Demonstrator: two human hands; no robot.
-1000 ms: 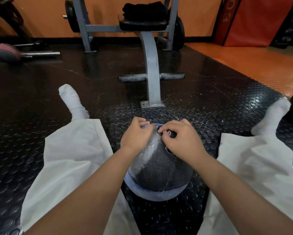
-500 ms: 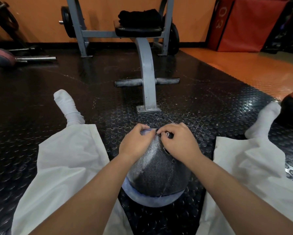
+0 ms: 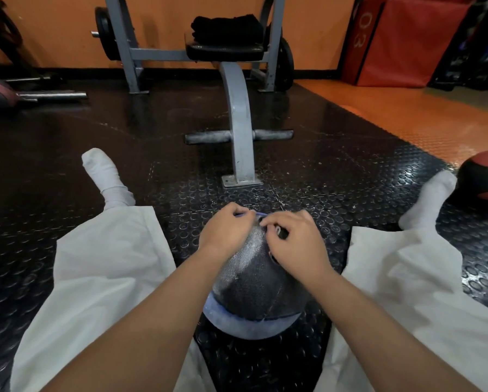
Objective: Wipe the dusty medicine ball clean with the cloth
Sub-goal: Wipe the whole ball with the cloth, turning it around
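Down on the floor (image 3: pixel 336 179), between the person's legs, sat the medicine ball (image 3: pixel 254 284); left hand (image 3: pixel 225 230) gripped its top, right hand (image 3: pixel 296 241) curled beside, grasp unclear

The round medicine ball (image 3: pixel 254 281) has a textured dark grey-black skin with a blue band across its near lower side. A pale dusty film covers its upper left area. It rests on the black studded rubber floor (image 3: pixel 350 179), near centre. A folded black cloth (image 3: pixel 225 26) lies on the padded bench seat (image 3: pixel 225 48), far centre, well apart from the ball.
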